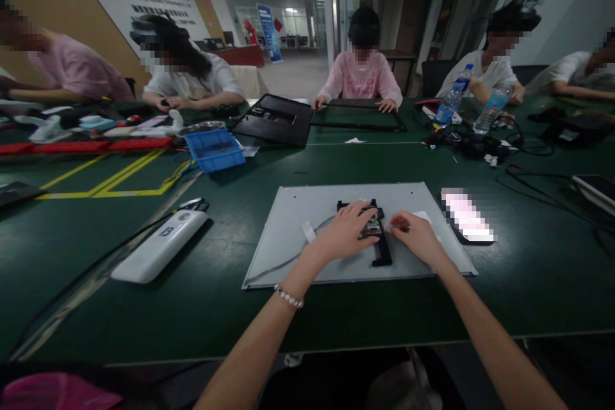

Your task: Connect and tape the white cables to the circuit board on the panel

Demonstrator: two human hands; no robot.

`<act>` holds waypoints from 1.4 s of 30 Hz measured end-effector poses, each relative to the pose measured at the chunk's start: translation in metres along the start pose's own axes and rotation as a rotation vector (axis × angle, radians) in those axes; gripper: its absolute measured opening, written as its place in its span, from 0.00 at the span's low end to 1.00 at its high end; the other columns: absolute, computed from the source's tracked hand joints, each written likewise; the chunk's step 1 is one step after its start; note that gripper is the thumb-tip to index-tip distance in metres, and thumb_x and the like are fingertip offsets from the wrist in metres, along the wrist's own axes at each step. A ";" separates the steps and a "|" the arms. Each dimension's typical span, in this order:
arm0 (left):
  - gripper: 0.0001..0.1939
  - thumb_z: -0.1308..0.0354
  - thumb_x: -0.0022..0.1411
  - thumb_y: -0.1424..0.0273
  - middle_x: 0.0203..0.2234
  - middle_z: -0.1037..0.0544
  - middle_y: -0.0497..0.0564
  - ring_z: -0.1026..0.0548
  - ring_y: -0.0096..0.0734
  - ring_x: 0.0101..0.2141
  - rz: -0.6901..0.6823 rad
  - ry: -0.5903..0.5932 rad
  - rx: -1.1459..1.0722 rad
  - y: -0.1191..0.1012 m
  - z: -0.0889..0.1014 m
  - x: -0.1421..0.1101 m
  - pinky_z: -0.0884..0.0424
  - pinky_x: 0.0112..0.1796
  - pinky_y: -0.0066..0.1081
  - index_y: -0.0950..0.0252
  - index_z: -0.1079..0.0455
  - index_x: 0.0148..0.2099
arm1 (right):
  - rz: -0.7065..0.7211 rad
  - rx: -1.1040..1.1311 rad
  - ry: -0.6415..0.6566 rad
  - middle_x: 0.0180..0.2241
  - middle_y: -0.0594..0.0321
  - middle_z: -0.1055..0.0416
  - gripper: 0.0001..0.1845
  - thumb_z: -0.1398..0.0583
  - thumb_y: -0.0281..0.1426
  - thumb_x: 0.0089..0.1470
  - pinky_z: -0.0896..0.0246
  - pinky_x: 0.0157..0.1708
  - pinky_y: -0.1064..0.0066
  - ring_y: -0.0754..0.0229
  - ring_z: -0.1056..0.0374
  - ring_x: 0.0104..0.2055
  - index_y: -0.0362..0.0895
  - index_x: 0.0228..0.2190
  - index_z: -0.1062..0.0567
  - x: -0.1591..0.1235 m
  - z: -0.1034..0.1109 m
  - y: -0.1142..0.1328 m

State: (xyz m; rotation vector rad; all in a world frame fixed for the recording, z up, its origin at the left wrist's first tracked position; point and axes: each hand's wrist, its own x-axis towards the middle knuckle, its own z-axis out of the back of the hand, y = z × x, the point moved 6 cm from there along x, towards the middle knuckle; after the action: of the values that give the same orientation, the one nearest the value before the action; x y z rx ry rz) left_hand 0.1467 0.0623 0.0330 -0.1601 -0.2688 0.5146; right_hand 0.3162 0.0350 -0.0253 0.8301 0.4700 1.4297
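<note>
A light grey flat panel (298, 211), probably the back of a display, lies on the green table in front of me. On it rests a black plastic bracket (383, 251) with a small green circuit board (371, 227). My left hand (343, 230) lies across the bracket, thumb and fingers closed around its board section. Just right of the bracket, my right hand (416, 237) has its fingertips pinched together; what they hold is too small to make out. A thin grey cable (281, 264) and a white strip (309, 230) lie left of my left hand.
A phone (466, 216) lies right of the panel, a white power bank (161, 246) to the left. Farther back are a blue bin (214, 150), a black monitor shell (276, 118) and water bottles (451, 99). A person opposite holds a black frame (360, 127).
</note>
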 end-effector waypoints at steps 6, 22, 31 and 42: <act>0.29 0.50 0.63 0.59 0.61 0.44 0.56 0.47 0.43 0.60 0.009 0.059 0.086 0.008 -0.026 -0.003 0.49 0.57 0.44 0.62 0.49 0.62 | -0.081 -0.125 -0.070 0.33 0.60 0.28 0.09 0.45 0.31 0.51 0.39 0.31 0.69 0.60 0.32 0.29 0.44 0.34 0.26 -0.001 0.019 -0.017; 0.28 0.50 0.62 0.57 0.57 0.38 0.57 0.40 0.42 0.56 -0.025 0.056 0.091 0.006 -0.026 -0.002 0.45 0.54 0.41 0.64 0.45 0.60 | 0.319 -0.379 0.149 0.43 0.56 0.29 0.14 0.44 0.26 0.53 0.43 0.48 0.66 0.56 0.35 0.48 0.45 0.42 0.25 0.070 -0.028 0.049; 0.28 0.50 0.62 0.57 0.57 0.38 0.56 0.40 0.41 0.57 -0.025 0.049 0.118 0.005 -0.022 -0.005 0.47 0.55 0.41 0.64 0.45 0.60 | 0.234 -0.472 -0.040 0.40 0.54 0.27 0.13 0.48 0.28 0.58 0.42 0.43 0.66 0.54 0.33 0.44 0.45 0.38 0.24 0.067 -0.010 0.044; 0.21 0.55 0.65 0.60 0.55 0.35 0.55 0.38 0.41 0.54 0.219 -0.155 0.053 0.032 0.033 -0.017 0.43 0.53 0.43 0.60 0.42 0.58 | 0.091 -0.464 -0.019 0.41 0.56 0.27 0.18 0.49 0.19 0.49 0.42 0.45 0.67 0.55 0.33 0.45 0.44 0.36 0.23 0.063 0.010 0.001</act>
State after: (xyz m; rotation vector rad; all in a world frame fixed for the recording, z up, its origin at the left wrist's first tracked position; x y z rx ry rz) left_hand 0.1082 0.0845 0.0534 -0.0988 -0.3916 0.7521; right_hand 0.3309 0.0938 -0.0060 0.4935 0.0756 1.5326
